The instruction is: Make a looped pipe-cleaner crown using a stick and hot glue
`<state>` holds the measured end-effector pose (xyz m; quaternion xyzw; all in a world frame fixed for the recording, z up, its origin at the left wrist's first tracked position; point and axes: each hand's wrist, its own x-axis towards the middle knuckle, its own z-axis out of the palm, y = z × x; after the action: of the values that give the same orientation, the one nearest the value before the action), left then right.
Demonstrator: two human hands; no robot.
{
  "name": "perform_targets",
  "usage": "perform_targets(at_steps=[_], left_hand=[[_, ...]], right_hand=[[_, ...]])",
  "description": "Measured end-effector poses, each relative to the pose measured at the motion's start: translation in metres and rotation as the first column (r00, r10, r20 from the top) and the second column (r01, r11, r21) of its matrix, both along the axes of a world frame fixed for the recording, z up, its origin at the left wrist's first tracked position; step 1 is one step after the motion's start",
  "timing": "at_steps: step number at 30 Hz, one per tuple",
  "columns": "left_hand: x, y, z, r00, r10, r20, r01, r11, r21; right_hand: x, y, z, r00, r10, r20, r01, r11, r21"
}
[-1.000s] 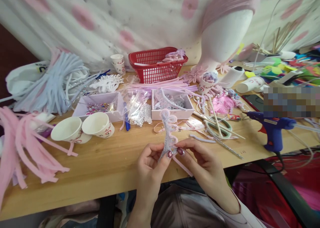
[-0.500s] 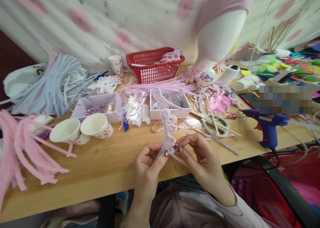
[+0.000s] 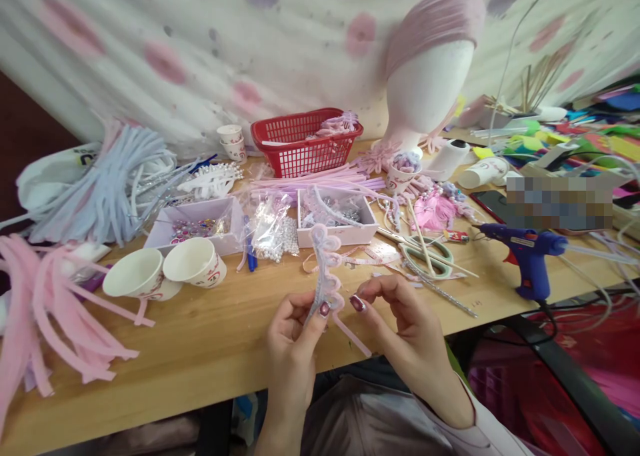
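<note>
My left hand (image 3: pixel 293 339) pinches a scalloped strip of fuzzy pipe cleaner (image 3: pixel 327 269) between thumb and fingers, holding it upright above the front of the table. Pale pink and lilac loops run along its right side, and a silvery-blue edge forms its left. From the lower end a loose pink tail slants down to the right. Just right of the strip is my right hand (image 3: pixel 403 329), fingers curled and thumb tip close to the index fingertip. It is apart from the strip, and nothing shows in it.
Behind the strip stand a white box (image 3: pixel 337 226) and a bag of white beads (image 3: pixel 274 226). Paper cups (image 3: pixel 195 263) and pink pipe cleaners (image 3: pixel 60 309) lie left. Scissors (image 3: pixel 435 256) and a blue glue gun (image 3: pixel 530 256) lie right. Farther back are a red basket (image 3: pixel 305 156) and a mannequin head (image 3: pixel 430 89).
My right fingers have let go of the strip's lower end and drawn slightly away to the right. The pink tail now hangs free. The camera view has tilted up a little.
</note>
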<state>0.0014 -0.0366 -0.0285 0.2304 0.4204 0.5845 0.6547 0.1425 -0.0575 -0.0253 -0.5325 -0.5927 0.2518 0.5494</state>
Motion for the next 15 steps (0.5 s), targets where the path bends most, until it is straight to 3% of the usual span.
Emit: perform_targets(at_steps=[3, 10, 13, 15], left_hand=[[0.001, 0.0, 0.0, 1.0, 0.011, -0.017, -0.011, 1.0, -0.005], [0.0, -0.001, -0.001, 1.0, 0.002, -0.005, -0.002, 1.0, 0.012], [-0.005, 0.003, -0.006, 0.998, 0.019, 0.058, -0.02, 1.0, 0.006], [-0.008, 0.007, -0.008, 0.993, 0.035, 0.111, -0.035, 0.999, -0.008]], right_hand=[[0.001, 0.0, 0.003, 1.0, -0.02, 0.022, 0.02, 1.0, 0.019], [-0.001, 0.001, 0.011, 0.992, 0.062, 0.111, -0.06, 0.998, -0.026], [0.015, -0.006, 0.011, 0.983, -0.146, 0.113, 0.141, 0.988, 0.056], [0.036, -0.011, 0.011, 0.907, -0.416, 0.066, 0.4, 0.899, 0.178]])
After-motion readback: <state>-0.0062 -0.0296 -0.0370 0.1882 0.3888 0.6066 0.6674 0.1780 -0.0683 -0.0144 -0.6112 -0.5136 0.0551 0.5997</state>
